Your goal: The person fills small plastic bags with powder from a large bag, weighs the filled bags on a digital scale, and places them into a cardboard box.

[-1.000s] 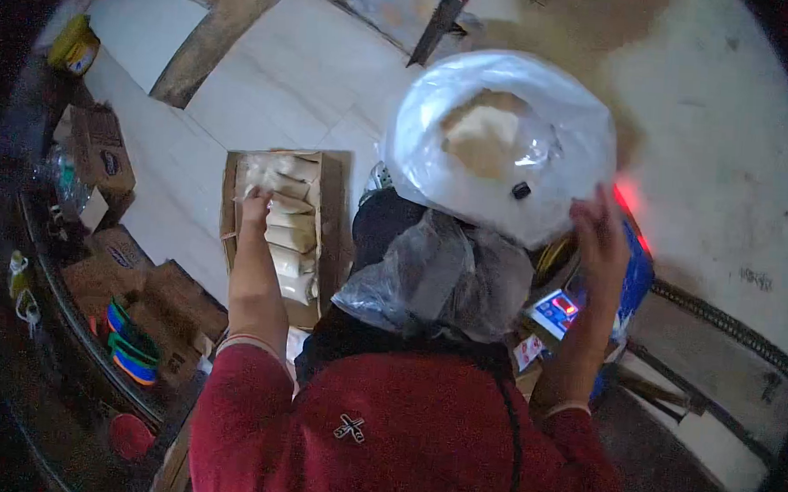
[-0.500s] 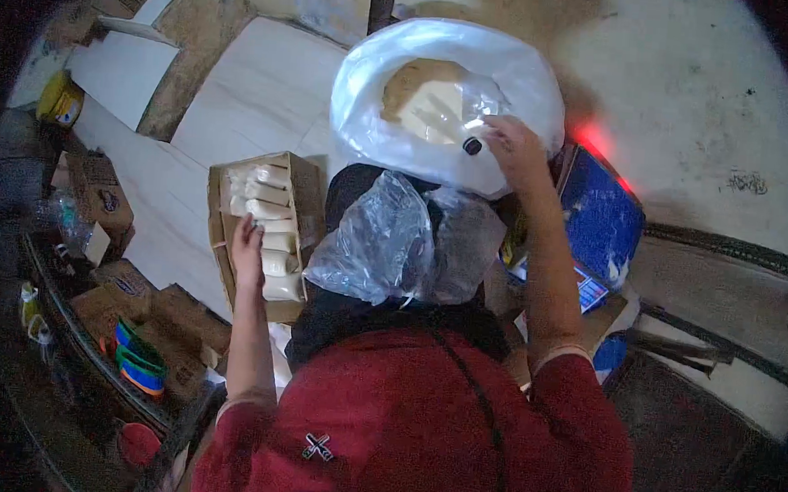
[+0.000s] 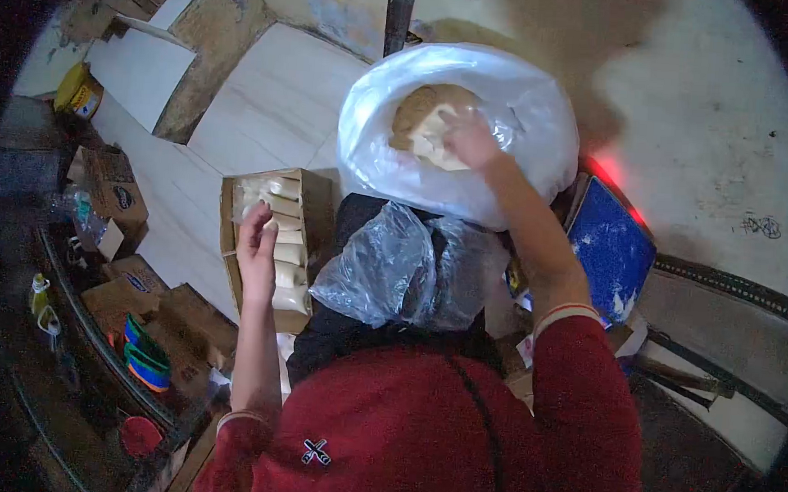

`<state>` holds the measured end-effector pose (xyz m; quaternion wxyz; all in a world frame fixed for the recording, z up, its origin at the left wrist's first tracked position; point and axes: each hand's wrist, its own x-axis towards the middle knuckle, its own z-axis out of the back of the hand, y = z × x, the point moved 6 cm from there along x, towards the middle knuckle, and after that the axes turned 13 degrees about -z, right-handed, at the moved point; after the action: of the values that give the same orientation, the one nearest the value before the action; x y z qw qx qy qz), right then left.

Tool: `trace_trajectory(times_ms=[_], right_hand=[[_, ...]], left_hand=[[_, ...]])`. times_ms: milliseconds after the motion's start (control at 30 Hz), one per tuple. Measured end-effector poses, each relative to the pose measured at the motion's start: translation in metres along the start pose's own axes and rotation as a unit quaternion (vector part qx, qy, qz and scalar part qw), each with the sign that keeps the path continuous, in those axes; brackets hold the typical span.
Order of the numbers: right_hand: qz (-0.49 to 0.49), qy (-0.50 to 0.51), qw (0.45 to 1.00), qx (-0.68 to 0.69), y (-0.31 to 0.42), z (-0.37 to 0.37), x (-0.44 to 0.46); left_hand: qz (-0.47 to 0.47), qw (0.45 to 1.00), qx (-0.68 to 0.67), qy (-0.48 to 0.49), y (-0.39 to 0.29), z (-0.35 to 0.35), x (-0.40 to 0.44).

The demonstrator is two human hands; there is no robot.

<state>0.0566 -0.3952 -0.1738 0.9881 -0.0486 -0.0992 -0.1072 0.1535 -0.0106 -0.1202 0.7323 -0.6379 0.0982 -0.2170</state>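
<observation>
My right hand reaches into the mouth of a big white plastic sack, over pale powder inside. Motion smears its fingers, so any grip is unclear. My left hand is raised at the right part of a cardboard box, thumb and fingers apart, with nothing visible between them. In that box several filled pale packets lie in a row. Across my lap are crumpled clear plastic bags.
A blue, powder-dusted box-like object stands right of the sack. On the left are cardboard boxes, a yellow tub, a green and blue item and a red round container. A wall rises at the back right.
My right hand has moved left and deeper into the sack's mouth; a dark round piece beside it no longer shows. My left hand has lifted off the packets. The view has shifted slightly.
</observation>
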Motion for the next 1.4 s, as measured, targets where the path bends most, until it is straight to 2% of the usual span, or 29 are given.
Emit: trace_trajectory(times_ms=[33,100,133,167,233,267,367,400,500,600,700,867,933,1067,1167,1333,1400], right_hand=[[-0.061,0.053,0.988,0.129,-0.021,0.021,0.001],[-0.175,0.152,0.899,0.372,-0.053,0.055,-0.002],[-0.174,0.150,0.902,0.367,-0.057,0.063,-0.006],[-0.233,0.111,0.843,0.472,-0.069,0.073,-0.011],[-0.332,0.026,0.677,0.657,-0.088,0.088,-0.025],[-0.330,0.021,0.681,0.653,-0.089,0.098,-0.028],[-0.360,0.023,0.604,0.711,-0.082,0.122,-0.038],[-0.358,0.020,0.606,0.710,-0.078,0.131,-0.039],[-0.383,0.009,0.529,0.757,-0.065,0.144,-0.041],[-0.375,0.000,0.542,0.752,-0.051,0.151,-0.039],[-0.360,-0.002,0.557,0.748,-0.045,0.151,-0.034],[-0.346,0.019,0.573,0.743,-0.026,0.148,-0.029],[-0.347,0.024,0.573,0.742,-0.022,0.146,-0.028],[-0.333,-0.005,0.581,0.742,-0.018,0.136,-0.033],[-0.349,-0.210,0.739,0.537,-0.028,0.150,-0.043],[-0.387,-0.116,0.690,0.600,-0.013,0.160,-0.054],[-0.393,-0.080,0.619,0.675,-0.004,0.158,-0.051]], left_hand=[[-0.002,1.000,-0.002,0.002,-0.012,-0.003,0.006],[0.011,0.999,-0.030,0.016,-0.040,-0.021,0.021],[0.017,0.999,-0.045,0.023,-0.052,-0.032,0.027],[0.012,0.998,-0.051,0.022,-0.063,-0.045,0.035],[-0.014,0.991,-0.063,0.118,-0.087,-0.089,0.050],[-0.034,0.985,-0.077,0.152,-0.100,-0.111,0.054],[-0.063,0.954,-0.158,0.247,-0.126,-0.178,0.060],[-0.076,0.952,-0.164,0.248,-0.128,-0.196,0.062],[-0.078,0.948,-0.188,0.244,-0.122,-0.246,0.072],[-0.044,0.945,-0.228,0.230,-0.117,-0.263,0.076],[0.100,0.941,-0.272,0.172,-0.103,-0.259,0.076],[0.090,0.940,-0.279,0.176,-0.111,-0.253,0.069],[0.059,0.932,-0.298,0.199,-0.108,-0.256,0.073],[0.056,0.927,-0.314,0.198,-0.106,-0.259,0.074],[0.048,0.928,-0.316,0.189,-0.105,-0.258,0.076],[-0.005,0.941,-0.281,0.189,-0.110,-0.253,0.076],[-0.014,0.944,-0.266,0.193,-0.112,-0.253,0.074]])
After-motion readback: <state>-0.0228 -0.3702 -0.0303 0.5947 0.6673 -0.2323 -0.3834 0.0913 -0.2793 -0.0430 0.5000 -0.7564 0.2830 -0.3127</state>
